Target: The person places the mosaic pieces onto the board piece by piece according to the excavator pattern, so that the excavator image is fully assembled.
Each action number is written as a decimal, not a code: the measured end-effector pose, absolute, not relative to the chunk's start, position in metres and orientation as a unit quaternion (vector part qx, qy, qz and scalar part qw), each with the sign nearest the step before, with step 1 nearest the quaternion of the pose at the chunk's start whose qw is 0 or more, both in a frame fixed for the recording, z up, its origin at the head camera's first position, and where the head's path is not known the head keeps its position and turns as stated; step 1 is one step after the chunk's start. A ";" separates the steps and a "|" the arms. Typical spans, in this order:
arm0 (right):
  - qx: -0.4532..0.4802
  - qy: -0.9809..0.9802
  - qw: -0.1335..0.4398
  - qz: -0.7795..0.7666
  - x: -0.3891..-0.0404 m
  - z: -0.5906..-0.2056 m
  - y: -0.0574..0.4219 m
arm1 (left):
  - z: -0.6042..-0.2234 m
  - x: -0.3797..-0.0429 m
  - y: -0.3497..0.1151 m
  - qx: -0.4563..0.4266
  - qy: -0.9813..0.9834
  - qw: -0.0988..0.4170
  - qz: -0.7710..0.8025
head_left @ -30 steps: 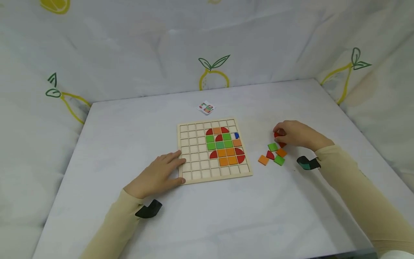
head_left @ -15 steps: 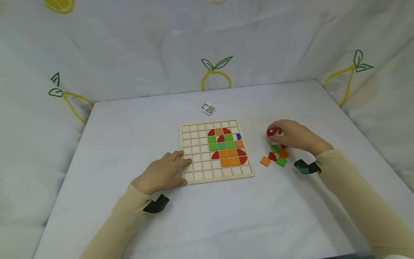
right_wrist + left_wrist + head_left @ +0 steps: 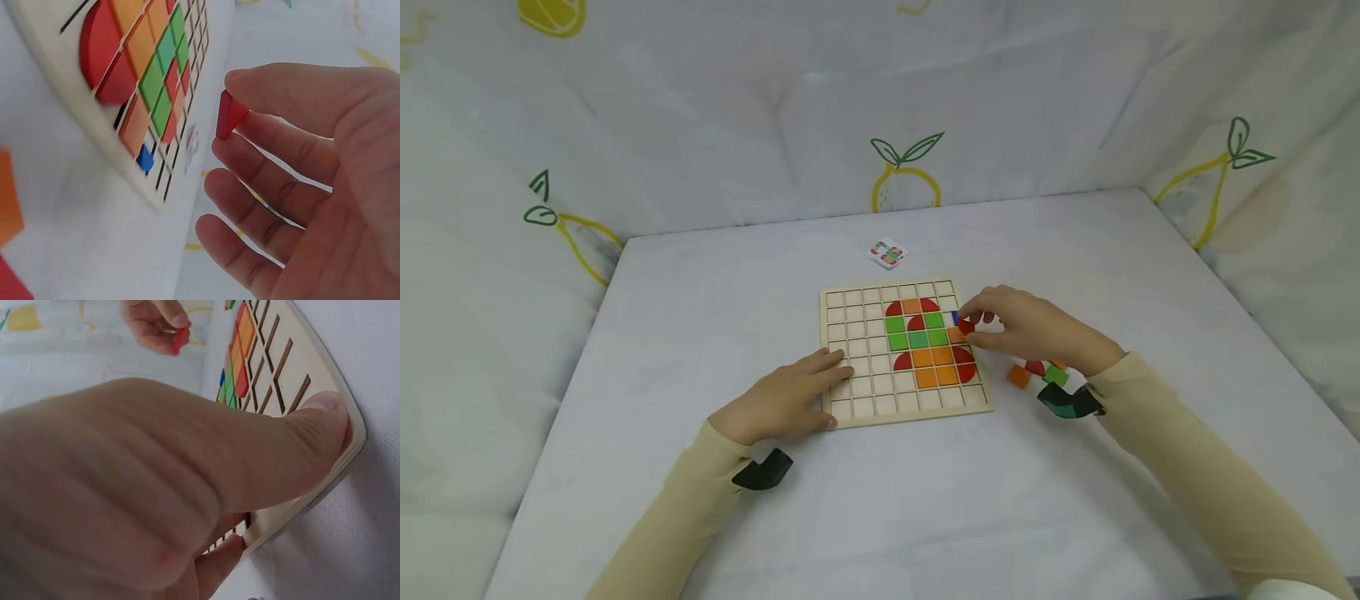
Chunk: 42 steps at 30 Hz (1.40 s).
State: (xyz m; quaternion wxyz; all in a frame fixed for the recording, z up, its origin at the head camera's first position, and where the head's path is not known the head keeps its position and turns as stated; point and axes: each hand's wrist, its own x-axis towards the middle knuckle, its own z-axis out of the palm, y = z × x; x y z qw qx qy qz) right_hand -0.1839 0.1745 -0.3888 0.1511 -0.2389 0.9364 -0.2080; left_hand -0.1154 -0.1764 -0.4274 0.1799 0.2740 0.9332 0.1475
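A pale wooden grid board (image 3: 857, 367) lies on the white table, its right half partly filled with red, orange, green and teal tiles. My left hand (image 3: 786, 397) rests on the board's left edge; in the left wrist view the thumb (image 3: 312, 434) presses on the rim near a corner. Between thumb and fingertips, my right hand (image 3: 1037, 329) pinches a red quarter-round tile (image 3: 231, 115), held raised at the board's right edge. Close by in the grid sit a blue-and-white tile (image 3: 145, 159) and a light orange tile (image 3: 134, 127).
Several loose tiles lie right of the board, partly hidden under the right wrist, among them an orange square (image 3: 1018, 377) and a green square (image 3: 1056, 376). Behind the board is a small pattern card (image 3: 887, 252). White cloth with lemon drawings (image 3: 737, 125) rises at the back.
My right hand has lifted the red tile from the loose pile and carried it left to the board's right edge. The left hand stays on the board's left edge.
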 end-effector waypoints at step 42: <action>-0.404 0.905 0.105 -0.082 -0.162 -0.419 0.091 | -0.427 -0.117 -0.176 0.259 0.937 0.193 0.132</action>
